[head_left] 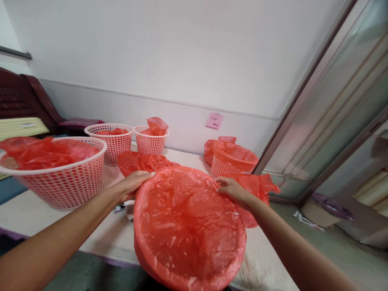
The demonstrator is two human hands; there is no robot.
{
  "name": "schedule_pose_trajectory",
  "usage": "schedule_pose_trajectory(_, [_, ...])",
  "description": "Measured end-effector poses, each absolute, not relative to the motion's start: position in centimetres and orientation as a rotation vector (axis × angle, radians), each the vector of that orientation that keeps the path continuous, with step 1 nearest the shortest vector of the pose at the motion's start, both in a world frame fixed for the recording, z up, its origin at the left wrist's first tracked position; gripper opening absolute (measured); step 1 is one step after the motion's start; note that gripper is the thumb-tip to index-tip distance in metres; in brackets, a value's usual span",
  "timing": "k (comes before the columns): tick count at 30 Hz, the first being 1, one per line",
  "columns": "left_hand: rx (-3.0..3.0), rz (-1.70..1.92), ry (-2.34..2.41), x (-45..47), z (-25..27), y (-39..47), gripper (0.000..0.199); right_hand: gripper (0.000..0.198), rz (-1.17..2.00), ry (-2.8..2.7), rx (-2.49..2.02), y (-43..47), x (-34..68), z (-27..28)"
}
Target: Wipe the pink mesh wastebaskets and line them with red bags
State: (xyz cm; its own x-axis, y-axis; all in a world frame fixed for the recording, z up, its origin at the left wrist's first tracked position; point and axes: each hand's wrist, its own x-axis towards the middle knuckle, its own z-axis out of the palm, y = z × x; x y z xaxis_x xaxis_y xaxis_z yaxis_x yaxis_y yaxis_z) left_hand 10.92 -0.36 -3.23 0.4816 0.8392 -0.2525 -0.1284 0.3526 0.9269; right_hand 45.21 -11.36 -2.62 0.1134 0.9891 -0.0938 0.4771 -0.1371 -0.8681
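A large round basket (140,238) is tilted towards me, its rim wrapped by a red plastic bag (188,214) that also lines the inside. My left hand (131,186) grips the rim at its far left, thumb on top of the plastic. On the far right side of the same rim, my right hand (233,190) is closed over the edge with its fingers bent. Loose red plastic (142,161) lies behind the left hand, and another red bag piece (253,186) spreads out beyond the right hand.
White perforated baskets holding red plastic stand at the left: a large basket (69,178), a second basket (113,143) and a smaller basket (151,141). A bag-covered basket (218,163) stands at the back right. A pink note (214,121) is on the wall; a bin (318,210) sits on the floor.
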Motion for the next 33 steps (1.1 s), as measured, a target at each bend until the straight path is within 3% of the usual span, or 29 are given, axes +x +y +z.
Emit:
schedule_pose_trajectory(2, [0.998,0.690,0.837,11.7,-3.7,-0.1,0.018,0.025,0.925,-1.559,-1.786,-10.8,45.7,-1.8])
schedule_pose_trajectory(6, [0.930,0.655,0.805,12.6,-3.9,-0.1,0.017,0.016,0.546,-1.751,-1.832,-8.4,45.4,0.4])
schedule_pose_trajectory(8, [0.901,0.645,0.793,12.8,-3.9,-0.2,0.018,0.020,0.447,-1.773,-1.802,-6.6,44.5,1.2])
schedule_pose_trajectory(21, [0.758,0.618,0.770,12.5,-3.5,-0.8,0.022,0.021,0.923,-1.739,-1.708,-1.1,40.8,0.4])
schedule_pose_trajectory(33, [0.781,0.626,0.843,13.4,-3.4,0.2,0.017,0.024,0.927,-1.574,-1.657,-0.8,41.1,-0.6])
